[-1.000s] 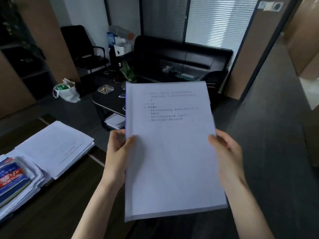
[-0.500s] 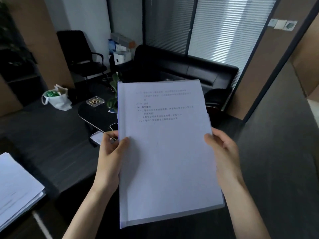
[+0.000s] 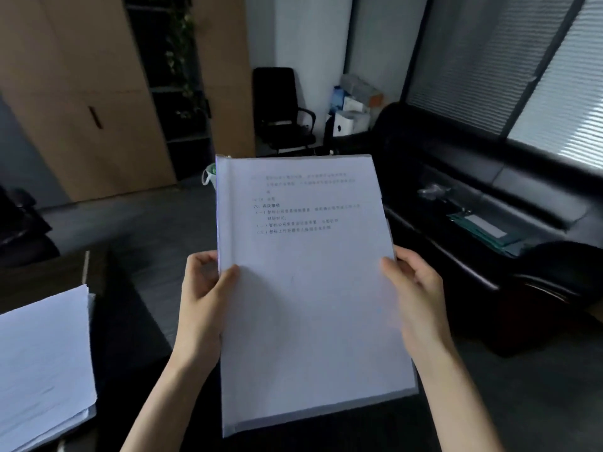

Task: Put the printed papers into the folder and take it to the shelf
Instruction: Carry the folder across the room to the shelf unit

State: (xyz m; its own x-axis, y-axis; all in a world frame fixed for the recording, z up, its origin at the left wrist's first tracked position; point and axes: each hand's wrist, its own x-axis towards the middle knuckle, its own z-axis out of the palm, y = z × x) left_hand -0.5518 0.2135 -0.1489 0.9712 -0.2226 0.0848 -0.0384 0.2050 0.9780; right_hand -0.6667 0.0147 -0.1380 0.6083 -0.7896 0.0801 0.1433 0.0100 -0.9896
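Between both hands, left (image 3: 204, 288) and right (image 3: 412, 288) clamped on folder (image 3: 310, 305) edges, I see papers (image 3: 303, 203) filed; shelf (image 3: 182, 93) ahead, carrying left.

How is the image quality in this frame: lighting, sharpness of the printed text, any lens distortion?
Head view: the room is dim, lit mostly through the window blinds at upper right. The folder, held by the left hand and right hand, catches that light, but its upper text lines are faint and soft. Wide-angle bending tilts the cabinet and the window frames.
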